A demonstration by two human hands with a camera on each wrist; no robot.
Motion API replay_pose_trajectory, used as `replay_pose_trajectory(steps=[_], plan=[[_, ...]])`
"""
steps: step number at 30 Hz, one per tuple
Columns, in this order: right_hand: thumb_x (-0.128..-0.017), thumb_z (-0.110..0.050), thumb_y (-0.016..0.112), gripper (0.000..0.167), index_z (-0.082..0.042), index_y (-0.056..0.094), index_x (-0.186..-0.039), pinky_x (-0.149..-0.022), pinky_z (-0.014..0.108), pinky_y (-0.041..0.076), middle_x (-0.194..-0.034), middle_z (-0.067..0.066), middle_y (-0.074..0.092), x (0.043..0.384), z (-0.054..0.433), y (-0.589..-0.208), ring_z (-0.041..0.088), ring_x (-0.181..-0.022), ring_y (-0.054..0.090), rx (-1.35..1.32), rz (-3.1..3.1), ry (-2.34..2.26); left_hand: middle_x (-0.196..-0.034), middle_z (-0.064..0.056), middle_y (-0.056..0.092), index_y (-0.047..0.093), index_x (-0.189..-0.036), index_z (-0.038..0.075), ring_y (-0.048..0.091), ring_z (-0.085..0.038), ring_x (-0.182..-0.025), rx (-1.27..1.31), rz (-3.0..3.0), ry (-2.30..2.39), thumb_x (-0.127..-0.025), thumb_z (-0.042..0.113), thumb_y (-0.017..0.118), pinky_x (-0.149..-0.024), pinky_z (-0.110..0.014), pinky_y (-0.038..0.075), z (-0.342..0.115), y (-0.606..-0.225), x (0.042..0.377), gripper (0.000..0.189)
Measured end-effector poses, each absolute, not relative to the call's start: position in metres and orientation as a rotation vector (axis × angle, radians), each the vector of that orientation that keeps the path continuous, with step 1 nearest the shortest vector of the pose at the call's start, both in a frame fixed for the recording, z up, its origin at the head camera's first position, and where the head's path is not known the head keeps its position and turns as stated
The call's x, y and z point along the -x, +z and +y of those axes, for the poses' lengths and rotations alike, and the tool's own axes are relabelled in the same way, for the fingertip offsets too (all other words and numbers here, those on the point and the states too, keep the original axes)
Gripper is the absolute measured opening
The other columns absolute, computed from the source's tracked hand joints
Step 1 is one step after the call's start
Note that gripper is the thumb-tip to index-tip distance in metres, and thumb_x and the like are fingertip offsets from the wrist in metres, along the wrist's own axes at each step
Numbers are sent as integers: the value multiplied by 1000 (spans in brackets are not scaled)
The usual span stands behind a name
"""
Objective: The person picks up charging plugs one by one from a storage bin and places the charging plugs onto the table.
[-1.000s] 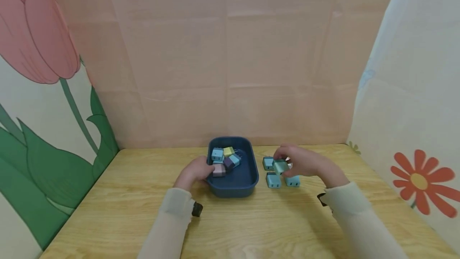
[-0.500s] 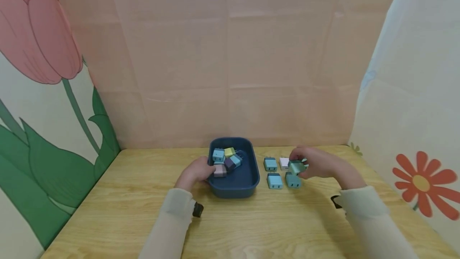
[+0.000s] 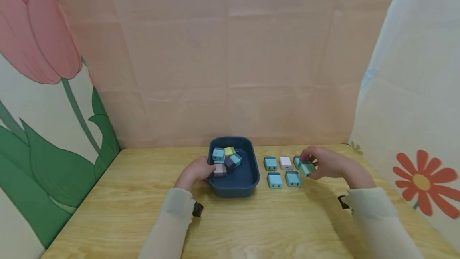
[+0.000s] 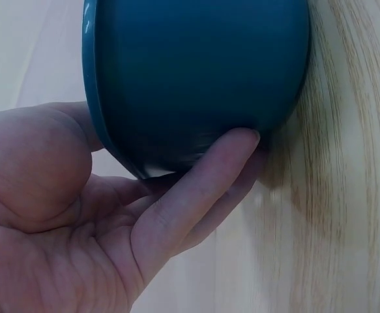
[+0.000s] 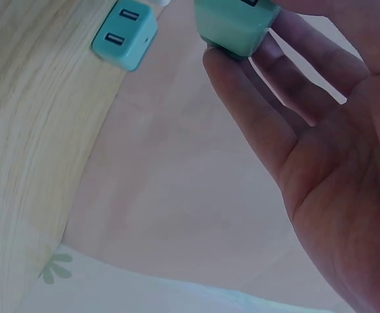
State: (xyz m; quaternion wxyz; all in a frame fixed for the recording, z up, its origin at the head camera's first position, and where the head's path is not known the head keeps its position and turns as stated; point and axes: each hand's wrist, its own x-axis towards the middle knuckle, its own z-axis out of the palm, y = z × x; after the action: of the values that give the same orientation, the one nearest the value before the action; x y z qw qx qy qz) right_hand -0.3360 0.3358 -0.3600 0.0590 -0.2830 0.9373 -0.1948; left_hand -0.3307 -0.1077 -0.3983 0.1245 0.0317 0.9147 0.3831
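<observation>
My left hand (image 3: 197,171) grips the left wall of a dark blue plastic bin (image 3: 256,179), thumb over the rim. In the left wrist view its fingers (image 4: 203,176) lie along the bin's outer side. Inside, toward the left, are several plug chargers: light blue (image 3: 218,154), yellow (image 3: 229,152), dark purple (image 3: 230,164) and pinkish grey (image 3: 220,170). Between thumb and fingers my right hand (image 3: 325,163) pinches a green USB charger (image 3: 307,168). The right wrist view shows that charger (image 5: 232,26) at its top edge. Beneath it, a light blue charger (image 3: 296,162) is partly hidden.
Right of the bin, a white charger (image 3: 285,163) stands between blue ones in the back row. Two more blue chargers (image 3: 274,180) form the front row. A pinkish backdrop (image 3: 230,71) rises behind the wooden table (image 3: 230,227); printed sheets flank it.
My right hand has moved right with the green charger, uncovering the white charger and the front-right blue one. The left hand stays on the bin.
</observation>
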Motion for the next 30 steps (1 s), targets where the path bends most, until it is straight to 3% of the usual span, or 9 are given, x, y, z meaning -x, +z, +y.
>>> replay_pose_trajectory(steps=[16, 21, 30], plan=[[-77, -3, 94, 47, 0, 73, -118, -91, 51, 64, -117, 11, 75, 340, 356, -365, 37, -113, 73, 748, 2811, -572, -120, -20, 74, 61, -140, -4, 74, -24, -89, -84, 2629, 1148, -111, 21, 57, -87, -41, 63, -108, -400, 332, 39], [-76, -2, 94, 47, 1, 72, -118, -90, 49, 64, -117, 12, 75, 340, 358, -368, 38, -113, 73, 728, 2796, -589, -120, -19, 74, 62, -139, -5, 73, -24, -92, -102, 2660, 1122, -110, 21, 57, -92, -42, 62, -107, -399, 329, 39], [-77, -5, 96, 49, -5, 73, -121, -90, 47, 64, -121, 12, 75, 346, 362, -377, 37, -114, 72, 690, 2801, -544, -124, -21, 73, 59, -143, -6, 73, -24, -90, -99, 2636, 1153, -111, 20, 57, -87, -42, 64, -107, -397, 327, 41]])
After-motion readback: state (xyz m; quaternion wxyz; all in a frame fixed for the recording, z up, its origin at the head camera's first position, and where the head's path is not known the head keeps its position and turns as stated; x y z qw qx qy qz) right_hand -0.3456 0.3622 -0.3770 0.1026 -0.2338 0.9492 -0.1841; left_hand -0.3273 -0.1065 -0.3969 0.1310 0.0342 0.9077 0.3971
